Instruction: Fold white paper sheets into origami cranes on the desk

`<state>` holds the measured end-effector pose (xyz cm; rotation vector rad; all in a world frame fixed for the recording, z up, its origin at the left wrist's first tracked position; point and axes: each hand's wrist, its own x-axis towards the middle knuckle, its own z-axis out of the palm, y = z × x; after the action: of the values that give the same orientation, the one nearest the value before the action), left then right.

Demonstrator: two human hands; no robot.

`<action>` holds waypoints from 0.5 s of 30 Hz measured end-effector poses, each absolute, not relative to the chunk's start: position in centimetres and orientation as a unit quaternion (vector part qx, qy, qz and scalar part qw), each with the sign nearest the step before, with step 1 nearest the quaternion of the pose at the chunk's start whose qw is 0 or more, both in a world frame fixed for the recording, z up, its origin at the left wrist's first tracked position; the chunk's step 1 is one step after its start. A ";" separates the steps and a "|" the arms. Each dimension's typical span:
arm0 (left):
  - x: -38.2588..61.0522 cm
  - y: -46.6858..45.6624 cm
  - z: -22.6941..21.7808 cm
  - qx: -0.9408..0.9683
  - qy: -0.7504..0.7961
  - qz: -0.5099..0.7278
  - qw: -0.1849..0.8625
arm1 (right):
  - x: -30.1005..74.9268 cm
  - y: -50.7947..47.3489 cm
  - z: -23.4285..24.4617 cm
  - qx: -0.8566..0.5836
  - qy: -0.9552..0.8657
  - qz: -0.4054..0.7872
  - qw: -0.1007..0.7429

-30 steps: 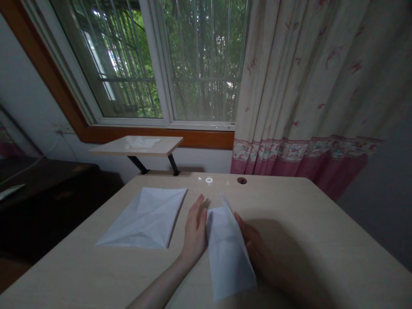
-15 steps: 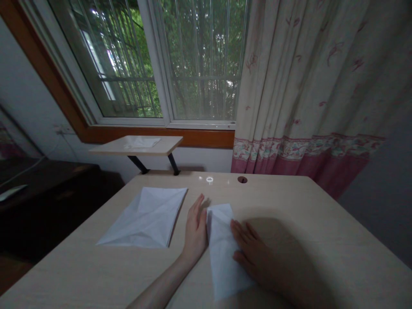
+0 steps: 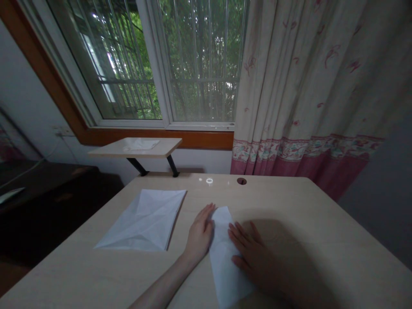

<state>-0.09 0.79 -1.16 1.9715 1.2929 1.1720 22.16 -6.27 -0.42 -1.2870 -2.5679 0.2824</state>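
Note:
A folded white paper lies on the light wooden desk in front of me, its narrow end pointing toward the window. My left hand rests flat along the paper's left edge with fingers stretched out. My right hand lies flat on the paper's right side, fingers spread and pressing it down. A second white sheet with crease lines lies flat on the desk to the left, apart from both hands.
A cable hole sits near the desk's far edge. A small raised shelf stands beyond the desk under the window. A flowered curtain hangs at the right. A dark cabinet stands at the left.
The paper's raised right flap has been folded down flat. My right hand came from behind the flap onto the paper and now presses it. My left hand shifted slightly toward the paper's tip.

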 end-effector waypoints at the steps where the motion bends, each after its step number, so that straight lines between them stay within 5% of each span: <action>1: 0.0 0.8 -1.2 0.746 0.471 0.405 0.240 | 22.3 -6.2 -0.3 -0.443 -0.882 0.099 0.126; 15: 0.5 -0.3 -0.5 0.864 0.464 0.193 0.010 | 24.3 -4.6 -2.1 -0.480 -0.866 -0.009 0.136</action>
<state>0.54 -0.26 -0.47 2.6988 1.4495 0.6029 24.34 -4.56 -2.14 -1.3912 -2.5091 -0.0268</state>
